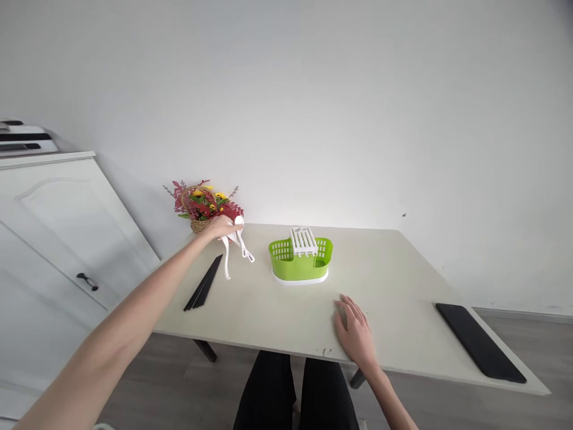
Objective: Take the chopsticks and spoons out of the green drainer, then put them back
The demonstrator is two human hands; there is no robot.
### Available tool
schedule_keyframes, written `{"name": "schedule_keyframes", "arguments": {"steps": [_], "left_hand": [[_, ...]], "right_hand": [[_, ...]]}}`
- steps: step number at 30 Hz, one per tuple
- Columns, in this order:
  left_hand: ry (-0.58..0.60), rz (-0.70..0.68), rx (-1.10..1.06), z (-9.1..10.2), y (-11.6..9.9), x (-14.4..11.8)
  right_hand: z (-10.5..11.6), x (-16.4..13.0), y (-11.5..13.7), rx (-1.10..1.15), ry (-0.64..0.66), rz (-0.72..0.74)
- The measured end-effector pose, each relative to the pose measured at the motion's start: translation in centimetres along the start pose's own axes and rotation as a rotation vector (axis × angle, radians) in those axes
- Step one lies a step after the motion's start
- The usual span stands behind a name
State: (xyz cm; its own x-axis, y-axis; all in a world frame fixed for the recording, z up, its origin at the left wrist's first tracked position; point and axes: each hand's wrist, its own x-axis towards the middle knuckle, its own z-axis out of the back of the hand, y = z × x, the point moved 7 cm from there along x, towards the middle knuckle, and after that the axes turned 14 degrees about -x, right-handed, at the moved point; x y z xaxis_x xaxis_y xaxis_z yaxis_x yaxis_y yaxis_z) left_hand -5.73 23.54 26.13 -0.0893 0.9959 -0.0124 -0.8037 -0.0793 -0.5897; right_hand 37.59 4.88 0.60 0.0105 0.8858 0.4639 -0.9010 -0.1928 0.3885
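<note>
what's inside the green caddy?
A white slotted insert stands in the green caddy; no utensils stick out. Its walls hide the bottom.

Soft, even daylight filled the room, brightest on the white wall [313, 107] just above the green caddy [301, 260], where a pale glow spread over the far table [403, 280] edge. Shadows were faint: a thin one lay under the caddy, a greyer one left of it behind the flower basket [203, 206]. Straight lines bowed towards the frame's edges, and the cabinet [58, 239] leaned. Focus stayed sharp throughout.
</note>
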Motion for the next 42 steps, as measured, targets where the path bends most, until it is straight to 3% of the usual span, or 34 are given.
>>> {"name": "schedule_keyframes", "arguments": {"steps": [4, 9, 24, 42], "left_hand": [[0.168, 0.081, 0.108, -3.6, 4.9, -1.2], [0.229, 0.126, 0.103, -6.6, 7.9, -2.1], [0.284, 0.139, 0.110, -10.1, 10.3, -1.2], [0.215, 0.044, 0.178, -11.1, 13.0, 0.7]], "right_hand": [[-0.1, -0.1, -0.1, -0.006, 0.007, 0.008], [0.1, -0.1, 0.0, -0.011, 0.020, 0.005], [0.4, -0.1, 0.1, -0.011, 0.042, -0.005], [1.0, -0.1, 0.6, -0.010, 0.051, -0.026]]}}
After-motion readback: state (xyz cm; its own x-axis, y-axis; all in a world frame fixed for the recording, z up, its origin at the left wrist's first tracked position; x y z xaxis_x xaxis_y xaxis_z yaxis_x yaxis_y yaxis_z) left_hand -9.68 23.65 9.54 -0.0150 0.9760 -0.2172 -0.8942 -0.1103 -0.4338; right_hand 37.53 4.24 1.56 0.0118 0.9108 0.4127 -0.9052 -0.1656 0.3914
